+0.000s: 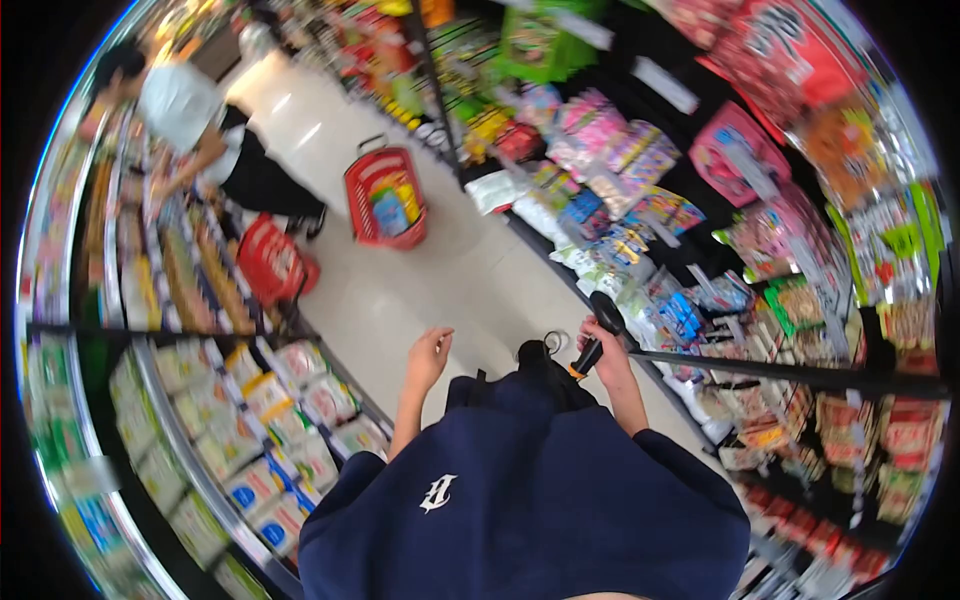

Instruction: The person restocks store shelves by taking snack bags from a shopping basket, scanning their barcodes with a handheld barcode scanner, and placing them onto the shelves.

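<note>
My right hand (600, 350) is closed around a black handheld scanner (592, 352) with a rounded head and an orange end, beside the right-hand shelves. The shape resembles a barcode scanner, though blur hides its details. My left hand (432, 355) hangs over the aisle floor, fingers loosely apart and holding nothing. Beyond it a red shopping basket (385, 190) stands on the floor with blue and yellow packs inside. Another red basket (272, 258) sits against the left shelves.
A person (190, 110) in a light top and black trousers reaches into the left shelves. Bagged goods (265, 395) fill the lower left racks. Hanging snack packs (620, 150) line the right side. Pale floor (460, 265) runs between them.
</note>
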Motion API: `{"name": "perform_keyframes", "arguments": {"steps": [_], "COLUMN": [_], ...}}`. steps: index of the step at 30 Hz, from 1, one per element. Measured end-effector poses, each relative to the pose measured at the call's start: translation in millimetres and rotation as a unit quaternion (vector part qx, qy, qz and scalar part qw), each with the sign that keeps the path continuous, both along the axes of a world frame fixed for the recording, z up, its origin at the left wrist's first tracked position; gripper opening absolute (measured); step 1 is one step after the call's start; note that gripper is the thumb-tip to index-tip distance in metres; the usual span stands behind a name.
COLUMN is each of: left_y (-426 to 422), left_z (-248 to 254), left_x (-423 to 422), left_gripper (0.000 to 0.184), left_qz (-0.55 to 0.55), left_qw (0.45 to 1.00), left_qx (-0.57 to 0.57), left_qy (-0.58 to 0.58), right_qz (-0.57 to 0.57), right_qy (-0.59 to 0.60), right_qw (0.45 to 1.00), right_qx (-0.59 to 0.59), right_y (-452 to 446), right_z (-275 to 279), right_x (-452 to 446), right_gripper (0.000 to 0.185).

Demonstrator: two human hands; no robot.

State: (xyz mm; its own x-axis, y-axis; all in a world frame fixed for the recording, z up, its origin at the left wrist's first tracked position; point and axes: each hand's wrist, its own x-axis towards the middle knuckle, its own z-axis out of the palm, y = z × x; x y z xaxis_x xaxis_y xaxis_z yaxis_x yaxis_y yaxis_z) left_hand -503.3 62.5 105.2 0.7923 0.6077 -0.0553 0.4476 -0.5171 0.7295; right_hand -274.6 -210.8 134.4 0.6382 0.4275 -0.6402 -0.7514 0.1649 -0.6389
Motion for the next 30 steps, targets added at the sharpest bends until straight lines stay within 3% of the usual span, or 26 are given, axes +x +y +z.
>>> {"name": "perform_keyframes", "arguments": {"steps": [5, 9, 11, 14, 18, 24, 30], "left_y": [-5, -11, -7, 10, 59, 164, 244], "left_z": [-7, -21, -36, -46, -14, 17, 28], "left_x": [-130, -201, -221, -219, -169, -106, -116], "left_gripper": [0.015, 0.015, 0.015, 0.016, 0.016, 0.018, 0.02], "left_qz": [0.13, 0.202, 0.209, 0.198, 0.203, 0.146, 0.163], "left_qw": [0.991, 0.977, 0.975, 0.978, 0.979, 0.989, 0.984], "left_qx": [-0.01, -0.034, -0.009, 0.028, -0.021, 0.024, -0.063], "left_qy": [0.034, 0.051, 0.071, 0.053, -0.007, -0.024, 0.027], "right_qz": [0.119, 0.15, 0.159, 0.192, 0.237, 0.297, 0.266], "right_qy": [0.063, 0.029, 0.022, 0.01, -0.007, -0.002, 0.035], "right_qw": [0.99, 0.988, 0.987, 0.981, 0.971, 0.955, 0.962], "right_qx": [-0.03, -0.009, 0.02, 0.009, 0.021, 0.005, 0.048], "right_y": [22, 57, 79, 127, 199, 312, 423], "right_z": [-2, -1, -2, 18, 33, 6, -22], "right_x": [-77, -75, -64, -63, -77, -94, -83], "right_gripper": [0.018, 0.013, 0.021, 0.023, 0.02, 0.019, 0.019]}}
